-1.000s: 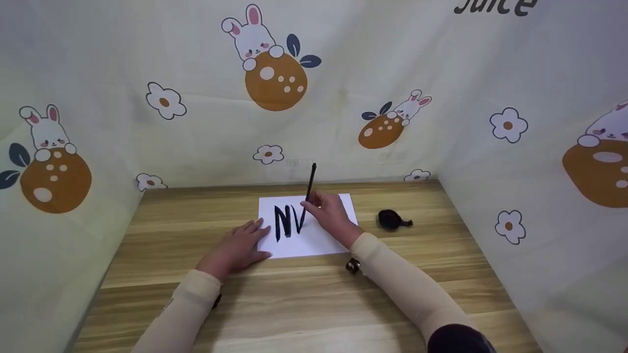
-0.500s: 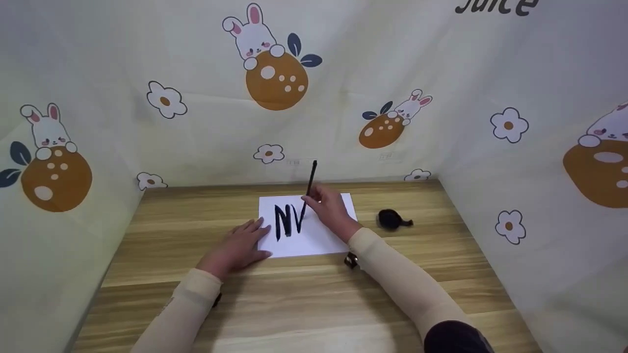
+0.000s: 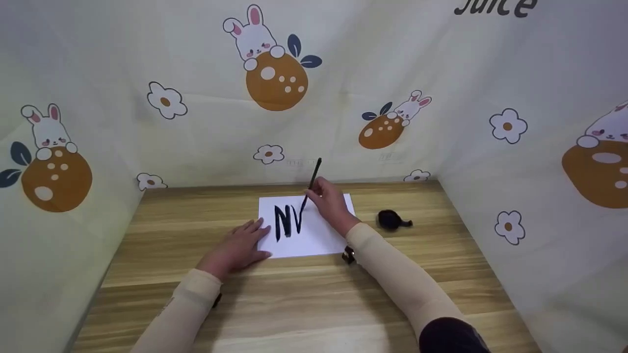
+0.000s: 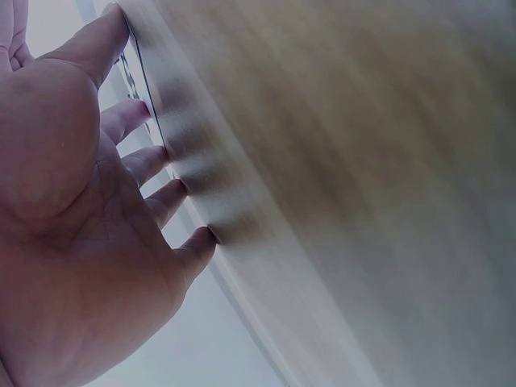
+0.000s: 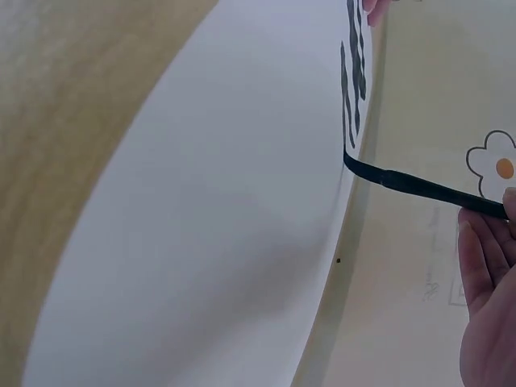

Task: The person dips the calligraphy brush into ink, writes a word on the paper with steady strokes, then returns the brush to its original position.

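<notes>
My right hand (image 3: 331, 203) pinches a slim black paintbrush (image 3: 314, 177) over a white sheet of paper (image 3: 321, 240). The brush stands tilted, its handle pointing up and away. In the right wrist view the bent bristles of the paintbrush (image 5: 367, 170) touch the paper at the end of a black stroke. Bold black strokes (image 3: 283, 221) form an N, with a narrow V shape beside it. My left hand (image 3: 238, 245) lies spread at the sheet's left edge, its fingertips on the paper. The left wrist view shows the left hand (image 4: 89, 210) with fingers extended.
A small black dish (image 3: 389, 220) with a short handle stands on the wooden table (image 3: 294, 304), right of the paper. Fabric walls (image 3: 206, 132) printed with rabbits, oranges and flowers enclose the table at the back and both sides.
My right hand has moved away from me, taking the brush tip from the foot of the V up along its right-hand stroke. The left hand has stayed in place.
</notes>
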Demonstrator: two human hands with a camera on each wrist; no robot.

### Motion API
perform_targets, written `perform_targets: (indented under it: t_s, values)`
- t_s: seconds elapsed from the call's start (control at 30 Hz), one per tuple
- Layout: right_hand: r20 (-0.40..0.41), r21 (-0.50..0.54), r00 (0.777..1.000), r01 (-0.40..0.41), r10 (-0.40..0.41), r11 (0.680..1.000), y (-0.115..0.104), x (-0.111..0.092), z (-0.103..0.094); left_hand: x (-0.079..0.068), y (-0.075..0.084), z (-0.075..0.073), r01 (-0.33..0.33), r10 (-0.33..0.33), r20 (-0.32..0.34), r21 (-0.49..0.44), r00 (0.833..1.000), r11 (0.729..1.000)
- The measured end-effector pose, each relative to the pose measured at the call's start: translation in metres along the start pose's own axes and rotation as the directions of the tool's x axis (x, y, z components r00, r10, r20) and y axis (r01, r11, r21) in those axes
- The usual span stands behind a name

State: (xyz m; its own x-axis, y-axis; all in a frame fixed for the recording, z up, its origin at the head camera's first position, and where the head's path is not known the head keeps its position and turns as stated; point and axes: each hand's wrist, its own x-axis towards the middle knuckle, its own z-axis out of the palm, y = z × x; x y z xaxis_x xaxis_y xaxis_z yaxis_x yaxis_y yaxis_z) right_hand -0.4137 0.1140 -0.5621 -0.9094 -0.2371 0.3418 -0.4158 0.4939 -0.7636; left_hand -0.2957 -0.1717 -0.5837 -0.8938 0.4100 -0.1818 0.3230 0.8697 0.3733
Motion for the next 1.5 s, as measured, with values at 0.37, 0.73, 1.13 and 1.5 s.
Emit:
perform_targets:
  t_s: [0.37,0.73,1.13,1.5]
  values:
    - [-0.034,0.021,0.999,-0.002,0.003,1.000,0.005,0.007,-0.001,0.002,0.000,0.000,0.004,-0.004,-0.002,0.032,1.000,0.999]
    - [-0.051,0.050,0.999,0.003,0.000,0.999,0.010,0.010,-0.001,0.002,0.001,-0.001,0.005,-0.005,0.001,0.055,1.000,0.998]
    - [-0.149,0.127,0.989,0.024,-0.005,0.992,0.009,0.005,-0.008,0.000,0.001,-0.001,0.010,-0.009,-0.002,0.032,1.000,0.999]
    - [-0.121,0.080,0.992,0.056,-0.046,0.995,0.007,-0.001,-0.015,-0.002,0.000,0.000,-0.026,0.027,-0.032,0.027,0.999,0.999]
